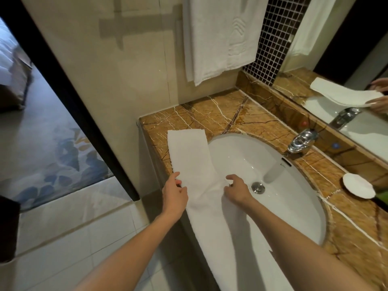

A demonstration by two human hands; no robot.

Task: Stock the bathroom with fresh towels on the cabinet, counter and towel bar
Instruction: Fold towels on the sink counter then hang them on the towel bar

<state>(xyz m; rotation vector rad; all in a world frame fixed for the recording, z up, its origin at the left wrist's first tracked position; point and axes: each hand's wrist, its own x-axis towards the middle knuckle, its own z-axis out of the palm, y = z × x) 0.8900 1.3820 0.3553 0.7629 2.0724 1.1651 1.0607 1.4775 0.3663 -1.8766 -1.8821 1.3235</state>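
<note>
Bath towel [218, 38] is hung above sink [273, 162]: done. Hand towel [189, 152], pinched by left hand [175, 192] and right hand [237, 191], is half laid on table [210, 110] left of sink. Cabinet not seen.

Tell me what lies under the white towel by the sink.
The towel covers brown marble counter and the sink's left rim; both show beside it. Anything else beneath it is hidden.

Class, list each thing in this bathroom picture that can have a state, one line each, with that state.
Counter towel: folded long, far end on the counter, near end hanging off the front.
Left hand: pinches its left edge.
Right hand: pinches it beside the sink.
Wall towel: hanging, folded.
Faucet: off.
Sink: no standing water.
</note>
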